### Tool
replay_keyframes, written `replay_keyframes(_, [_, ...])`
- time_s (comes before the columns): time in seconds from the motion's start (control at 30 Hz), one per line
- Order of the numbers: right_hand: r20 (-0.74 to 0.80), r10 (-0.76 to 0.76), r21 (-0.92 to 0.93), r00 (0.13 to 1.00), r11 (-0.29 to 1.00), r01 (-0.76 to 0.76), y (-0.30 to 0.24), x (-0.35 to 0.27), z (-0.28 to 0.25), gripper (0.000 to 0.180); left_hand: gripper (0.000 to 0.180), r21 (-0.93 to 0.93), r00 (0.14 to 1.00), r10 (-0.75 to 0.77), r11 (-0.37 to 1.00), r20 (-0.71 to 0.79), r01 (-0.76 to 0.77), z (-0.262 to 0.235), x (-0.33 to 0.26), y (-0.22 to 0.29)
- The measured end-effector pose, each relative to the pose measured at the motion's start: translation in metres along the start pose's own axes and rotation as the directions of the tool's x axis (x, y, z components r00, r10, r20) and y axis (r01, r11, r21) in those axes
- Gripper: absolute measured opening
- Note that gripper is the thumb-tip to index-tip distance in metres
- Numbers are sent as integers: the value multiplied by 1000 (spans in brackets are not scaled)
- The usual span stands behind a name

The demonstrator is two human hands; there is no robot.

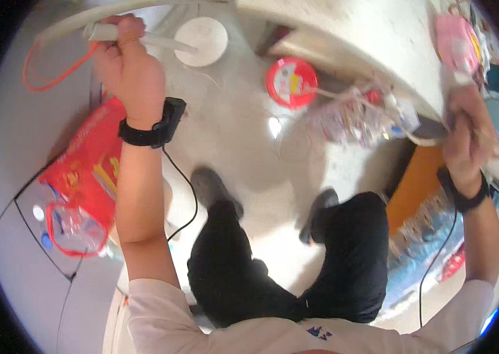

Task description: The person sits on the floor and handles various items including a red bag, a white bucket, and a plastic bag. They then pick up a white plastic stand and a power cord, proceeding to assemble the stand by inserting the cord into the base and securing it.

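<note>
left hand [132, 71] clamped on white rod [164, 42]
rod points right toward white disc [207, 36]; right hand [469, 133] farther, grip unclear

"Smooth, plastic-looking finish on that white rod [158, 41]!"

"And glossy plastic on the red bag [84, 150], matt cloth on the black trousers [347, 253], a smooth sheen across the floor [237, 147]!"

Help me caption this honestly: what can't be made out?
All in the head view:
White rod: partly covered by the left hand.
Right hand: motion blur leaves its grip unclear.
Clear plastic bundle: contents too blurred to identify.
Pale tabletop: cut off by the upper edge.
</note>
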State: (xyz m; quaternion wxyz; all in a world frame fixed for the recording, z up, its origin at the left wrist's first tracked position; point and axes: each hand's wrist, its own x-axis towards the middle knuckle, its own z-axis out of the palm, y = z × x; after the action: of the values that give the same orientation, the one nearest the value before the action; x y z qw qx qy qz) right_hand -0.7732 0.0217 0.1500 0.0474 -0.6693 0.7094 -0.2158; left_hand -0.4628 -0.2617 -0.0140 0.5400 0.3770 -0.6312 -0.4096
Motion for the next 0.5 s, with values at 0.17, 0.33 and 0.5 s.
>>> replay_keyframes(0.17, [13, -135, 38, 991, 990, 134, -2, 17, 8, 12, 20, -2, 994, -88, 996, -61, 88, -41, -81, 62])
replay_keyframes(0.33, [-32, -143, 33, 989, 989, 144, -5, 27, 15, 12, 23, 183, 948, -310, 931, -64, 317, -67, -167, 114])
replay_keyframes(0.5, [2, -103, -40, 995, 994, 103, 22, 23, 38, 13, 22, 351, 867, -493, 802, -69, 484, -76, -242, 172])
